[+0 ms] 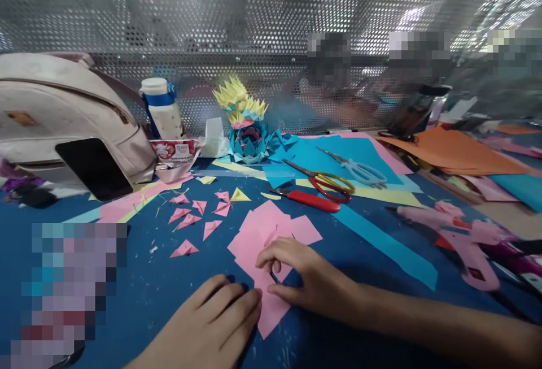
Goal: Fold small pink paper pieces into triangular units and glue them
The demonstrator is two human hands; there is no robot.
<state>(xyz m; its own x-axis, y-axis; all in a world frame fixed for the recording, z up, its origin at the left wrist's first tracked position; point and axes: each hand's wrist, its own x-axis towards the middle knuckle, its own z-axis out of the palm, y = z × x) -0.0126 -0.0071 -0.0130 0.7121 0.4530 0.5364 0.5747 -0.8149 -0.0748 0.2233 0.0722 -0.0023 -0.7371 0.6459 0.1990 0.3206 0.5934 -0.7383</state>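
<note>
Several pink paper squares [254, 235] lie overlapping in a pile on the blue table [169, 284]. Over the pile's right side, my right hand [298, 267] is held with fingers curled and the thumb apart from them; nothing shows between them. My left hand [220, 315] rests palm down at the pile's lower left, fingers spread a little, fingertips at the edge of the lowest pink sheet. Small folded pink triangles [187, 221] are scattered behind my left hand, with a yellow triangle [240, 195] close by.
Red-handled tool [315, 200], red and yellow scissors [328, 182] and blue scissors [366, 172] lie behind the pile. A pink glue gun [470, 239] is at right. A phone [95, 168], backpack [63, 109], bottle [165, 109] and paper lotus [248, 126] stand at the back.
</note>
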